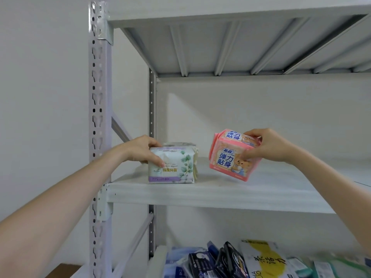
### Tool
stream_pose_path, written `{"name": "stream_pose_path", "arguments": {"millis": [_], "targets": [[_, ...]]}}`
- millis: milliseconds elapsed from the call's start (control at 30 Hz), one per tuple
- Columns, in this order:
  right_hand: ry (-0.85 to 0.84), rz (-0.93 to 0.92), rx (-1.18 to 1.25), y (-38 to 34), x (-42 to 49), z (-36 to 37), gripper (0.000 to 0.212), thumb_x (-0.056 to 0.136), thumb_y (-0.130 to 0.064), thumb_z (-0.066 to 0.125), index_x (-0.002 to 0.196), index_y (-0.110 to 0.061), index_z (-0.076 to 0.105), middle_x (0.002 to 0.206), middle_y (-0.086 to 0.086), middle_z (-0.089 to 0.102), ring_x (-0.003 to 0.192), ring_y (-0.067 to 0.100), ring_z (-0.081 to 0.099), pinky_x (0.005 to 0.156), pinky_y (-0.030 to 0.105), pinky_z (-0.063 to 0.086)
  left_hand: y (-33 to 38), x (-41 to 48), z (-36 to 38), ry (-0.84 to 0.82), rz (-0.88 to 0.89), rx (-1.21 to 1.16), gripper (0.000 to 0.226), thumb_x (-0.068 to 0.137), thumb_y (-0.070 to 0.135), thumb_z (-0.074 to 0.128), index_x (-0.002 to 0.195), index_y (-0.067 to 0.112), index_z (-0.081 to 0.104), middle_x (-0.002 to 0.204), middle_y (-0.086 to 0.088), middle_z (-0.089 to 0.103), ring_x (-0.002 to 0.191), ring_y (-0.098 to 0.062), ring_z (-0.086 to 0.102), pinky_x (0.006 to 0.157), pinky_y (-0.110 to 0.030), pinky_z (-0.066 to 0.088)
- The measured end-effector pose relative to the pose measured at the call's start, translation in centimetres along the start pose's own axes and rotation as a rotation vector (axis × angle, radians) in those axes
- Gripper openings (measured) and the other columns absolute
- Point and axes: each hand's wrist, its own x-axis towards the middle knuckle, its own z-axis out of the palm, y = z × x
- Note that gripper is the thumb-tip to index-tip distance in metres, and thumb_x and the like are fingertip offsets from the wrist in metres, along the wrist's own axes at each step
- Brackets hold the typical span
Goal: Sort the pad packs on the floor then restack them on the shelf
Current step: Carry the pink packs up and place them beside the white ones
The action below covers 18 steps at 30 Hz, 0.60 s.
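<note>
Head view, the only one given, looks up and forward into a pale grey metal shelf unit with a slotted upright post (98,117) at its left front corner. The middle shelf board (200,194) carries the work.

The left hand (143,150) is closed around the near left corner of a white soft-plastic pad pack printed with green leaves and a purple strip (172,166): thumb across the front face, fingers over the top. That pack sits flat on the board close to the left end, with what looks like more of the same kind behind it. Judging from the grip, the hand is seating or steadying it so the row starts square against the left side.

The right hand (269,146) is closed on a pink soft-plastic pad pack with blue Chinese lettering and a cartoon bear (226,157), pinching its upper right edge between thumb and fingers. What appears to be a second pink pack is pressed against its back, so the hand probably carries two at once. The pink pack is tilted, its lower right corner at or just above the board; I cannot tell whether it touches. It is apart from the white pack, with bare board between, which suggests each kind gets its own place.

On the lower shelf (158,259) lie dark and yellow-white packets (241,261) in a loose heap, possibly other goods.
</note>
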Motion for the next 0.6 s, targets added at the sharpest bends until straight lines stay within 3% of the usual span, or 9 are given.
{"name": "stream_pose_path", "arguments": {"millis": [133,200,367,600], "targets": [[-0.013,0.010,-0.005,-0.3,-0.6,-0.1,0.057,0.060,-0.022,0.090,0.110,-0.018,0.064,0.097,-0.004,0.071,0.086,0.014,0.068,0.082,0.037,0.057,0.0,0.5,-0.3,0.016,0.023,0.148,0.080,0.060,0.038,0.089,0.130,0.022,0.054,0.124,0.009,0.058,0.114,-0.010,0.055,0.094,-0.025,0.045],[-0.010,0.011,-0.006,-0.5,-0.8,-0.2,0.056,0.060,-0.020,0.090,0.110,-0.018,0.065,0.096,-0.004,0.070,0.086,0.014,0.068,0.082,0.035,0.057,0.7,0.7,-0.2,0.002,0.051,0.184,0.090,0.059,0.041,0.089,0.138,0.024,0.047,0.132,0.009,0.052,0.122,-0.011,0.049,0.098,-0.025,0.040],[-0.012,0.004,-0.025,-1.0,-0.8,-0.5,0.057,0.061,-0.019,0.090,0.112,-0.018,0.064,0.096,-0.006,0.069,0.086,0.012,0.066,0.077,0.029,0.055,4.6,1.6,0.8,-0.016,0.200,0.161,0.094,0.061,0.047,0.086,0.142,0.029,0.040,0.136,0.010,0.051,0.128,-0.009,0.045,0.104,-0.029,0.038],[-0.061,-0.014,-0.062,-0.7,1.1,-0.5,0.071,0.060,-0.020,0.090,0.123,-0.016,0.058,0.102,-0.007,0.067,0.092,0.012,0.065,0.087,0.033,0.054,11.9,5.3,3.0,-0.077,0.366,0.108,0.099,0.063,0.046,0.084,0.147,0.027,0.034,0.142,0.007,0.047,0.129,-0.012,0.044,0.101,-0.028,0.039]]}}
